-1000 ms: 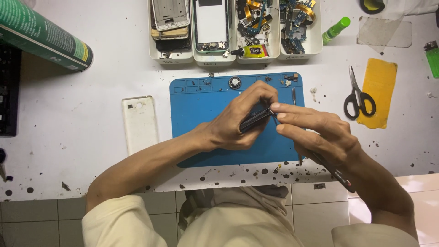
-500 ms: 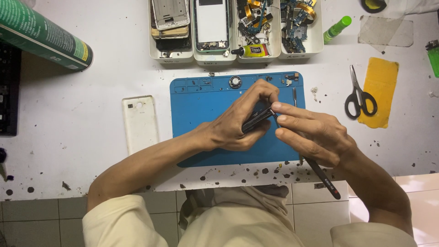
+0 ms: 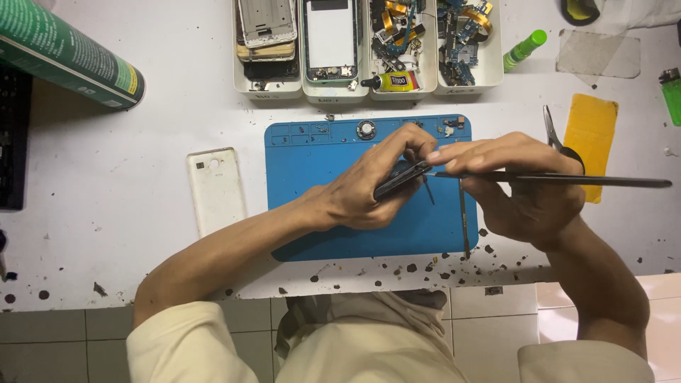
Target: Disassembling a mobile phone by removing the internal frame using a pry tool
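Note:
My left hand (image 3: 376, 184) grips a dark phone (image 3: 399, 179) tilted on edge above the blue work mat (image 3: 312, 163). My right hand (image 3: 518, 184) holds a long thin black tool (image 3: 567, 179) that lies level, its tip touching the phone's upper edge and its other end pointing right. A thin metal tool (image 3: 463, 220) and another small one lie on the mat under my hands. A white phone back cover (image 3: 215, 190) lies left of the mat.
Several white trays (image 3: 369, 89) with phone frames, parts and a glue tube stand behind the mat. A green spray can (image 3: 64, 57) lies at the far left. Scissors (image 3: 553, 131), a yellow sheet (image 3: 592, 135), a green lighter (image 3: 670, 92) and a green marker (image 3: 525, 48) are on the right. Table's front edge is chipped.
My right hand has swung the long black tool from pointing down toward the table edge up to level, pointing right. The left hand still grips the phone in the same place.

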